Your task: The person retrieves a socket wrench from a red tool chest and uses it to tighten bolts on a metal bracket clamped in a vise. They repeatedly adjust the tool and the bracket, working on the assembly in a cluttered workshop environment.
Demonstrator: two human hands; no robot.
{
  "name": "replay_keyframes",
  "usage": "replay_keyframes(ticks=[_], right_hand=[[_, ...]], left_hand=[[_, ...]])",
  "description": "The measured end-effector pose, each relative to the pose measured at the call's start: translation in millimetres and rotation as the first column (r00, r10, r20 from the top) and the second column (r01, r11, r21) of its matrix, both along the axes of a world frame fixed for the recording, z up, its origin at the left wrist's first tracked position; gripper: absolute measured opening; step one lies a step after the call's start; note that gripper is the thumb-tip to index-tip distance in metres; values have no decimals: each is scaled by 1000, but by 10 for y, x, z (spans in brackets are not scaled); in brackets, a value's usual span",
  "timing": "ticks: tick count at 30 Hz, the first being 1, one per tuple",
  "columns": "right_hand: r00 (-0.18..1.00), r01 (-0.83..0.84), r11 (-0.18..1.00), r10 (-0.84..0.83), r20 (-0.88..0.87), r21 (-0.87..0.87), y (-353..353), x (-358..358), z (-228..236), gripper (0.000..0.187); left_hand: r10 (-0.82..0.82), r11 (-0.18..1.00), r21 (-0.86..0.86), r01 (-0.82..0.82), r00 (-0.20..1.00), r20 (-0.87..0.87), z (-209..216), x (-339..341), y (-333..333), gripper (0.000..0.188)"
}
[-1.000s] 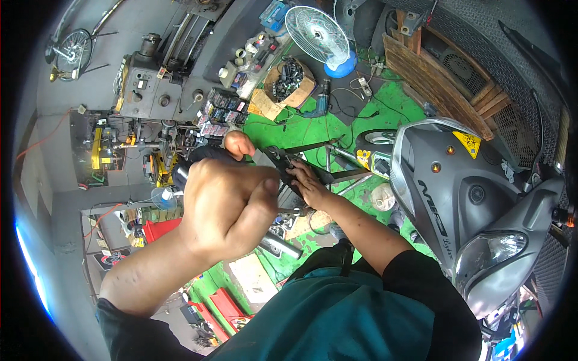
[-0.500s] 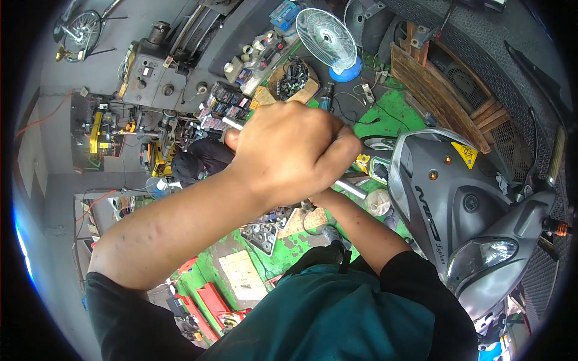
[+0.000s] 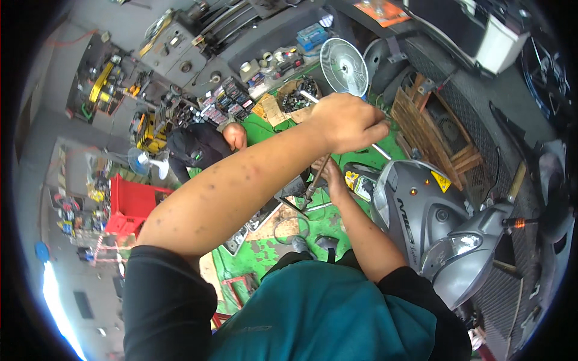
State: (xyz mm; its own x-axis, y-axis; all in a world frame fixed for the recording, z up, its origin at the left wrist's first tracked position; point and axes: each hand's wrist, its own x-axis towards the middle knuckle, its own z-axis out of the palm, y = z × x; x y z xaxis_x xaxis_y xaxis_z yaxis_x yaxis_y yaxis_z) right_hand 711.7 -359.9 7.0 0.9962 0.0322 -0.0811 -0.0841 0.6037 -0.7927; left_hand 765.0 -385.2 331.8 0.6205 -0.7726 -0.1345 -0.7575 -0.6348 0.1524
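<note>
Bar (image 3: 382,151) aslant, lower end rightward

Grey walls (image 3: 120,33) edge a chipped green floor (image 3: 256,256); bright light (image 3: 58,307) glows lower left.

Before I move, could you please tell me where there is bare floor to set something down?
Green floor shows between the tan board and the grey shoes, and between the cardboard box and the co-worker. It is crowded around the right hand, near the brown rod and the scooter.
</note>
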Motion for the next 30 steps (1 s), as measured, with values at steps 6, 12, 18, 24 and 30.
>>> replay_keyframes(ticks=[6, 12, 18, 24, 30], right_hand=[[998, -61, 997, 63, -30, 49, -18, -350, 356, 85], [996, 1, 1000, 2, -87, 31, 59, -406, 255, 90], [981, 43, 964, -91, -172, -261, -154, -491, -6, 95], [883, -159, 838, -116, -455, -521, -470, -1000, -578, 63], [846, -531, 372, 284, -451, -762, 212, -1876, -1002, 49]], left_hand=[[-233, 844, -423, 329, 936, 264, 17, -34, 363, 30], [44, 707, -692, 146, 968, 249, -25, -719, 1282, 37], [606, 455, -690, -564, 763, -224, -1270, -2786, 2932, 39], [889, -347, -487, -802, -115, -444, -2475, -5503, 4043, 42], [559, -760, -562, -327, -770, -309, -2874, -7478, 4961, 32]])
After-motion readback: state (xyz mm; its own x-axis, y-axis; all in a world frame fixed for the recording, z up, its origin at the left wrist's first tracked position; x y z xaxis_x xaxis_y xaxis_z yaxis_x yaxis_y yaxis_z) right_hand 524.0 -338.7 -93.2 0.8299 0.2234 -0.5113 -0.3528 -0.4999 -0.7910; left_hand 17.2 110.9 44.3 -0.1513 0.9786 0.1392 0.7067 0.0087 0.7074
